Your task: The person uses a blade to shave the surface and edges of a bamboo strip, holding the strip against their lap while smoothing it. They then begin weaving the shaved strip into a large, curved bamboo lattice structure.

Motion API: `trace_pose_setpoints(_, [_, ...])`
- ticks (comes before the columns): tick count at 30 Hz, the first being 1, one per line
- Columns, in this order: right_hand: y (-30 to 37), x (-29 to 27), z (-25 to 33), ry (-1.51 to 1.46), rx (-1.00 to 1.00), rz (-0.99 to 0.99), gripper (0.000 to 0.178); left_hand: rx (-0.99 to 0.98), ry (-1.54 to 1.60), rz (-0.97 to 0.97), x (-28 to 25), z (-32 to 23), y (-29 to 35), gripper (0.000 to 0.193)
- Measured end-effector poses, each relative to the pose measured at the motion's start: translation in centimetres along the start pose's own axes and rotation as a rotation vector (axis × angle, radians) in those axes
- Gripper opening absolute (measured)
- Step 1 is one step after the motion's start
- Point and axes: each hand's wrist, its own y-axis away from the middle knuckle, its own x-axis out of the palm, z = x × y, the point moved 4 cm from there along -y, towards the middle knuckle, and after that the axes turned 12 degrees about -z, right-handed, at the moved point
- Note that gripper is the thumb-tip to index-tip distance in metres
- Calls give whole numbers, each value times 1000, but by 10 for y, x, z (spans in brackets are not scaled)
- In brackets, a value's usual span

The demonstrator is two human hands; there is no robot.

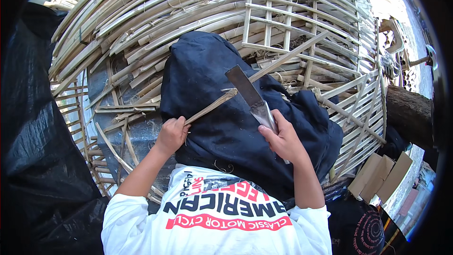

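Note:
My left hand [173,134] is closed round the near end of a bamboo strip [207,109], which slants up to the right over the dark cloth [203,73] on my lap. The strip looks frayed and rough beside the blade. A paler length of bamboo [292,55] runs on from behind the blade along about the same line; whether both are one piece I cannot tell. In my right hand [284,138] is a broad flat-bladed knife [245,86], gripped by its metallic handle, its squared tip pointing up and left. The blade crosses the line of the strip.
Long split bamboo strips [155,23] lie piled ahead. A bamboo lattice [288,12] rests on them, and another slatted panel [361,108] stands at the right. Black plastic sheeting [42,127] hangs on the left. Cardboard [380,177] and a log [409,115] lie at the right.

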Motion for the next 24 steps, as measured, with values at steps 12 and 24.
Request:
trace_pose_setpoints(12, [24, 24, -9, -196, 227, 195, 27, 53, -65, 57, -5, -4, -10, 19])
trace_pose_setpoints(24, [12, 3, -15, 174, -116, -184, 25, 33, -43, 79, -4, -4, -8, 17])
